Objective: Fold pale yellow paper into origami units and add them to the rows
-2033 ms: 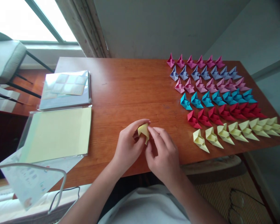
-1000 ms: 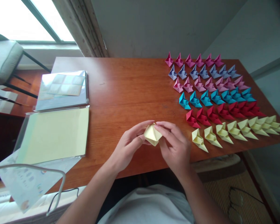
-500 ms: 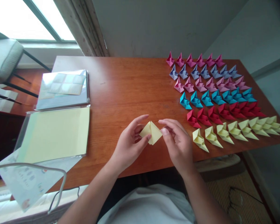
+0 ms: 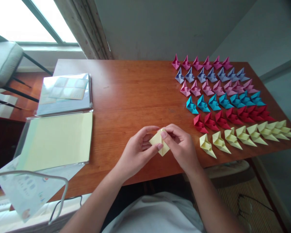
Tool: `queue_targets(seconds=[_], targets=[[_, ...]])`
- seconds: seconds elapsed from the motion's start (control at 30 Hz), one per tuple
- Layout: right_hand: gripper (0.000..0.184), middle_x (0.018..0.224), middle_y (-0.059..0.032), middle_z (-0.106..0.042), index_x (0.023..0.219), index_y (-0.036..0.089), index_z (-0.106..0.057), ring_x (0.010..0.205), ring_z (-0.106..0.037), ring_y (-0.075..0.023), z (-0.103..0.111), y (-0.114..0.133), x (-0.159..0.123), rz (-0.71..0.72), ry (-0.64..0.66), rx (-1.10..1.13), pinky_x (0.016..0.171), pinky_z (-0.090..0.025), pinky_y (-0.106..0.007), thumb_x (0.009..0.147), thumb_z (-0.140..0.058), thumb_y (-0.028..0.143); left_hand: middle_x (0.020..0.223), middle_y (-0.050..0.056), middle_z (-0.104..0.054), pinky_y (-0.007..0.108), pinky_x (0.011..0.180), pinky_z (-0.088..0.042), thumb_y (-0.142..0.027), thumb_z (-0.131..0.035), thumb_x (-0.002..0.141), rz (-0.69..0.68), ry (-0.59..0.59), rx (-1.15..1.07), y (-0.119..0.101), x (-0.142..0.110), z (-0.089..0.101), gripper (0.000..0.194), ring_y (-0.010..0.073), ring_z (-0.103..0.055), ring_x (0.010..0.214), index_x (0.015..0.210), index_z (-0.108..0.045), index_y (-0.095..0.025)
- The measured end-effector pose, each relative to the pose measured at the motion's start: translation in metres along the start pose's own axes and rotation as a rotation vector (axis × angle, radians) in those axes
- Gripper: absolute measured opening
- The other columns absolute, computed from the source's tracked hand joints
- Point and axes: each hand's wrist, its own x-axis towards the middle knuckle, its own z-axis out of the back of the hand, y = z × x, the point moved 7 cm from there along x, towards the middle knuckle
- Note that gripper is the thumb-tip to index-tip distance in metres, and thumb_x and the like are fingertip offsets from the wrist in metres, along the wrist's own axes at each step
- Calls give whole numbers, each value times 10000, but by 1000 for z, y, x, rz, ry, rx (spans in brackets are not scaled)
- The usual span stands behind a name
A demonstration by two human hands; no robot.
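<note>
A folded piece of pale yellow origami paper (image 4: pixel 156 138), now a flat diamond, is held above the front of the table. My left hand (image 4: pixel 139 151) pinches it from the left, thumb on its face and fingers behind. On its right side my right hand (image 4: pixel 180 145) grips the upper corner, with the thumb pressed on the front. Its back and part of its right half are hidden by my fingers. To the right lies a row of yellow folded paper boats (image 4: pixel 221 142), nearest to my right hand.
Rows of red (image 4: pixel 223 119), blue (image 4: pixel 225 101), pink (image 4: pixel 217 88), lilac (image 4: pixel 212 75) and magenta paper boats (image 4: pixel 197 63) fill the table's right side. At left lie a pack of yellow paper (image 4: pixel 60 139) and another plastic-wrapped pack (image 4: pixel 65 105). A grey curved tube (image 4: pixel 66 191) crosses the lower left.
The yellow paper has gone from a bulging, partly opened shape to a flat diamond. My right hand, briefly loosened half a second ago, has closed on its upper right part again.
</note>
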Motion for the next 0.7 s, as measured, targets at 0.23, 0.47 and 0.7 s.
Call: queue_targets(seconds=[0.23, 0.47, 0.7], targets=[[122, 897, 7, -661, 925, 250, -716, 842, -620, -142, 7, -7, -2, -4, -142, 200, 747, -490, -235, 961, -641, 338, 1109, 77, -685, 275, 838, -563, -210, -788, 814, -96, 40, 67, -3, -1, -2, 544, 160, -669, 925, 1290, -525, -200], [96, 948, 3, -647, 1025, 268, -678, 845, -612, -149, 11, -12, -6, 27, -42, 275, 726, -490, -241, 949, -619, 271, 1035, 57, -716, 270, 859, -568, -200, -687, 898, -248, -114, 165, -6, -1, 12, 195, 154, -688, 914, 1089, -649, -191], [230, 1111, -59, -646, 1134, 252, -676, 1047, -616, -237, 25, 9, -3, 195, -36, -1, 904, -497, -376, 942, -548, 251, 976, 50, -741, 278, 821, -579, -196, -661, 895, -307, -176, 400, -13, -2, 13, 102, 164, -699, 844, 993, -686, -184]])
